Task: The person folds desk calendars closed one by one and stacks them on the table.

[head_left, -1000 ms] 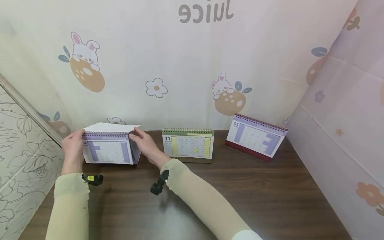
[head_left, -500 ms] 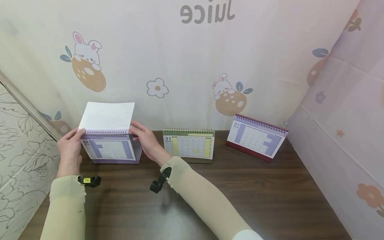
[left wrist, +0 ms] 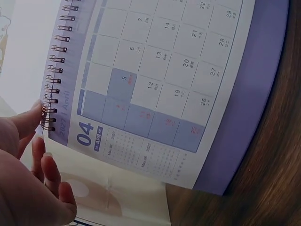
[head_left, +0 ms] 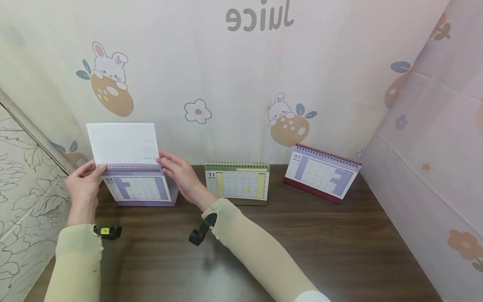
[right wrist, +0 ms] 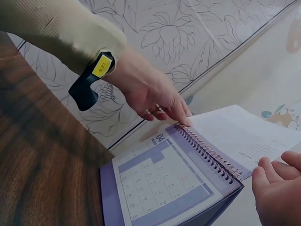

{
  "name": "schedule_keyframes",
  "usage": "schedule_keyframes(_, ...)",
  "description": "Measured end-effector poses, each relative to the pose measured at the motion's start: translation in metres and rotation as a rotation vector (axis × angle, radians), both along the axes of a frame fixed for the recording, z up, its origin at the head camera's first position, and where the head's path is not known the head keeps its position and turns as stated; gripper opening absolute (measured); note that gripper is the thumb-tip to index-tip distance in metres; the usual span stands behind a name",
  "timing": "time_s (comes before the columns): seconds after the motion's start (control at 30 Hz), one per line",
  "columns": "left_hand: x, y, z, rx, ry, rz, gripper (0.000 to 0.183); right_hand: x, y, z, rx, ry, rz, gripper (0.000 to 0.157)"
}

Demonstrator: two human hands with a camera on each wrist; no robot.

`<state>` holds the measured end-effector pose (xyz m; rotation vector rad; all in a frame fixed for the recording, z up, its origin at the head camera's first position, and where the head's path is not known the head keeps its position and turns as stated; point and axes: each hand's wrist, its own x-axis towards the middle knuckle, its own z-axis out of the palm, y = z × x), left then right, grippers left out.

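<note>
A purple desk calendar (head_left: 139, 187) showing April stands at the left of the table, its front page leaning toward me. From its spiral binding (right wrist: 207, 153) a white sheet (head_left: 120, 143) rises, tilted back toward the curtain. My left hand (head_left: 84, 186) pinches the calendar at the left end of the binding, thumb in front; the left wrist view shows its other fingers (left wrist: 51, 170) loosely bent below. At the opposite side my right hand (head_left: 185, 178) has its fingers extended, fingertips right at the sheet's lower right edge. Its thumb is hidden in the right wrist view.
A green desk calendar (head_left: 237, 184) with a November page stands just right of my right hand. Farther right, a red-based calendar (head_left: 322, 173) showing January stands at an angle. A printed curtain (head_left: 226, 75) hangs behind the dark wooden table (head_left: 302, 243).
The white sheet has swung up from lying nearly flat behind the binding and now stands taller. My left hand has shifted slightly left and down; the right hand has stayed close to the right edge.
</note>
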<state>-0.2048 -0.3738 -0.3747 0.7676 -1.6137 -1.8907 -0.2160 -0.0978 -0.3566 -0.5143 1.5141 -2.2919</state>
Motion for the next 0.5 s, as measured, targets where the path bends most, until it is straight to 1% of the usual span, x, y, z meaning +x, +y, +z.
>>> schedule_keyframes(0.17, 0.003, -0.003, 0.001, -0.085, 0.004, 0.021, 0.027, 0.005, 0.001, -0.003, 0.002, 0.013, 0.012, 0.046)
schedule_keyframes(0.23, 0.005, -0.004, 0.002, -0.112, -0.001, 0.016, 0.025, 0.006, 0.001, -0.004, -0.001, 0.022, 0.015, 0.045)
schedule_keyframes(0.27, 0.006, -0.005, 0.003, -0.111, -0.006, 0.001, 0.024, 0.006, 0.001, -0.005, -0.003, 0.024, 0.015, 0.044)
schedule_keyframes(0.33, 0.009, -0.007, 0.004, -0.100, -0.016, -0.045, 0.022, 0.007, 0.001, -0.006, -0.006, 0.029, 0.013, 0.043)
schedule_keyframes(0.4, 0.014, -0.009, 0.007, -0.065, -0.008, -0.107, 0.020, 0.008, 0.002, -0.007, -0.011, 0.033, 0.009, 0.043)
schedule_keyframes(0.5, 0.022, -0.014, 0.009, 0.002, 0.029, -0.242, 0.026, 0.010, 0.002, -0.009, -0.011, 0.038, 0.006, 0.042)
